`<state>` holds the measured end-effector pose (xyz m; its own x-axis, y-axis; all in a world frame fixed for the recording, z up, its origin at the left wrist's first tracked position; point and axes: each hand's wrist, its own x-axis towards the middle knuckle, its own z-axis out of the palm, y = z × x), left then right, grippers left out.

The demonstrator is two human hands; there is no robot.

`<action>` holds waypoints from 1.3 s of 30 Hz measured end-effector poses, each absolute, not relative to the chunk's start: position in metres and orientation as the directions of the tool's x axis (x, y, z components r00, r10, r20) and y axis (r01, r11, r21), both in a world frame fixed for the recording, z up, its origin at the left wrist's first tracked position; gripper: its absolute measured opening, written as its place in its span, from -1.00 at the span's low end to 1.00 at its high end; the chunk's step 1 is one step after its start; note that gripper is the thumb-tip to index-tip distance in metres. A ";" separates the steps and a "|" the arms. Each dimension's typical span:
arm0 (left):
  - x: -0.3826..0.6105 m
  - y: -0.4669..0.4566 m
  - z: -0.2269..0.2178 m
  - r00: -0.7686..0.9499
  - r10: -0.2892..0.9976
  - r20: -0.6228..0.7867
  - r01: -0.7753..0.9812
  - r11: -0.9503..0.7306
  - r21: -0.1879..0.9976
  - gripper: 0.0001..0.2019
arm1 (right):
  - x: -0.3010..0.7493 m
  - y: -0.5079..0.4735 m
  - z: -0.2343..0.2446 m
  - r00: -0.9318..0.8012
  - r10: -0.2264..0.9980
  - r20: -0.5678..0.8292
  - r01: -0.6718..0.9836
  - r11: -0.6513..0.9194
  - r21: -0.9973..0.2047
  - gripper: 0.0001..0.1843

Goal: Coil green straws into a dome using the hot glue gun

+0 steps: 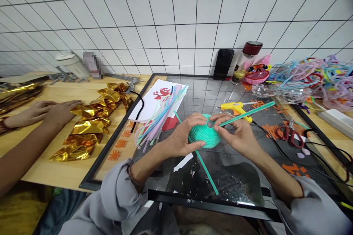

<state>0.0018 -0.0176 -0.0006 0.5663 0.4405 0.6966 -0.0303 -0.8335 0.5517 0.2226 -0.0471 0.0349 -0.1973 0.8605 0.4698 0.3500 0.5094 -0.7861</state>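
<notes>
Above the dark framed board, a coiled turquoise dome [206, 137] with a small hole in its top is held between my hands. My left hand [184, 136] grips its left side, thumb along the lower front and fingers over the upper edge. At the top opening, my right hand [237, 132] pinches a turquoise strip [255, 111] that sticks out toward the upper right. Another turquoise strip [207, 172] slants toward the board's front edge, beneath my left hand. A yellow glue gun [234, 107] lies just behind my right hand.
Pastel strips [162, 115] lie on white paper [146, 99] at left. Red-handled scissors [291, 134] and a black cable [271, 145] are at right. A glass bottle [244, 64] and phone [223, 63] stand at the wall. Another person's hands [55, 112] rest beside gold foil [88, 126].
</notes>
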 end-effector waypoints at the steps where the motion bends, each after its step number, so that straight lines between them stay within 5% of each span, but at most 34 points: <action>1: 0.002 -0.018 -0.001 0.578 0.440 0.687 -0.026 -0.831 0.555 -0.43 | 0.223 -0.047 0.034 -0.192 0.860 0.474 0.351 0.511 -0.785 -0.92; 39: 0.000 -0.018 0.000 0.569 0.428 0.703 0.001 -0.855 0.519 -0.44 | 0.221 -0.049 0.030 -0.155 0.859 0.489 0.345 0.510 -0.788 -0.95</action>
